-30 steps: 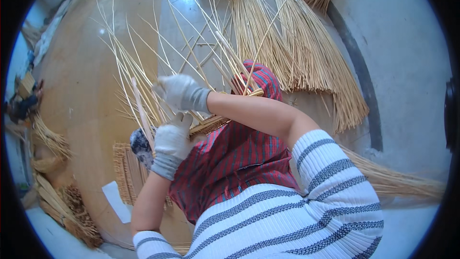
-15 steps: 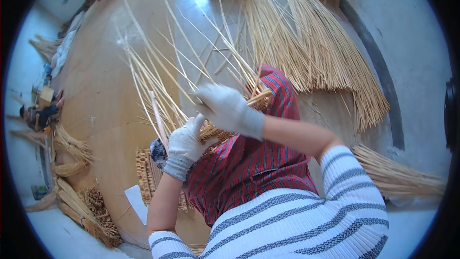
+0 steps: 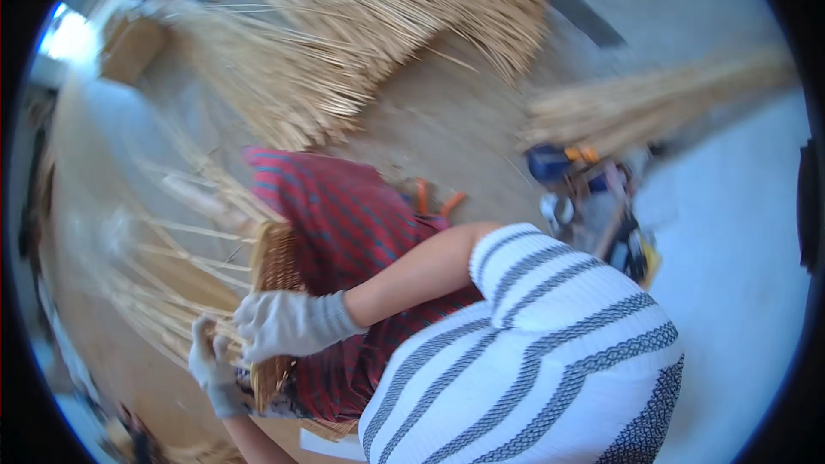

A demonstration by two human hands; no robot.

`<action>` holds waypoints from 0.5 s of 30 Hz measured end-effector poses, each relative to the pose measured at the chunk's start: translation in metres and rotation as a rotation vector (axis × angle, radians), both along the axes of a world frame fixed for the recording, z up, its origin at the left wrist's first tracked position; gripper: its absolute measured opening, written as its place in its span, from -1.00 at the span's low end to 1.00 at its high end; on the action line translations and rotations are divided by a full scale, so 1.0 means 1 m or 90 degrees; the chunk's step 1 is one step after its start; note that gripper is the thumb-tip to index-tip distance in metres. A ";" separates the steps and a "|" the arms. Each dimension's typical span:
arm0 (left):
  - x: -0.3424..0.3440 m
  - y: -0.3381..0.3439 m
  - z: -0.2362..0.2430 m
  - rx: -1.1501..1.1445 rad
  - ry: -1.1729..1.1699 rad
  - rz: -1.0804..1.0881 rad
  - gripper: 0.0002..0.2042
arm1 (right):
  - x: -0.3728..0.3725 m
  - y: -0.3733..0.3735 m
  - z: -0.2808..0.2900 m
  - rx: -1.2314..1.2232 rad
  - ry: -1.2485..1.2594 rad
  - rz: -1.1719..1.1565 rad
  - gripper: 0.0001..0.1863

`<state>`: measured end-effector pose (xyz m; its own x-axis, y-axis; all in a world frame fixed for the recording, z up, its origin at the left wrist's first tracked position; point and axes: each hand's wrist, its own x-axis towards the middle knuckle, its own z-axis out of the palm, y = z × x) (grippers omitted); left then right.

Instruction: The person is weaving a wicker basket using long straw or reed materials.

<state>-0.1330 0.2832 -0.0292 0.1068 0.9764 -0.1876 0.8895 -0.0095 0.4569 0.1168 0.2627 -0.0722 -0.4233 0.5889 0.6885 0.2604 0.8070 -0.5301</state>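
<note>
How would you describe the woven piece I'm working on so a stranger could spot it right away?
Start at the red striped cloth over the lap. At its left edge sits the woven basket base, with the gloved right hand resting on it. Unlike the loose straw bundles around it, it is tightly plaited, with long stakes sticking out.

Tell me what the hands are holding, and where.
Both gloved hands, left hand and right hand, grip the woven basket at its rim, among loose straw stakes.
</note>
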 end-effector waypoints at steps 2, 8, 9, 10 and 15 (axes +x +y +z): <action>-0.005 -0.006 -0.004 -0.021 0.037 -0.061 -0.68 | -0.003 -0.007 -0.011 0.015 0.066 -0.027 -0.90; 0.006 -0.038 -0.010 0.106 0.151 -0.017 -0.66 | 0.001 -0.013 -0.033 0.041 0.052 -0.025 -0.88; 0.013 -0.045 -0.009 0.157 0.186 -0.012 -0.66 | 0.008 -0.014 -0.031 0.050 -0.020 0.029 -0.87; 0.020 -0.048 -0.006 0.166 0.199 -0.012 -0.65 | 0.020 -0.013 -0.030 0.029 -0.012 0.111 -0.90; 0.026 -0.063 0.011 0.186 0.229 0.037 -0.62 | 0.120 0.008 -0.052 -0.079 0.250 -0.078 -0.86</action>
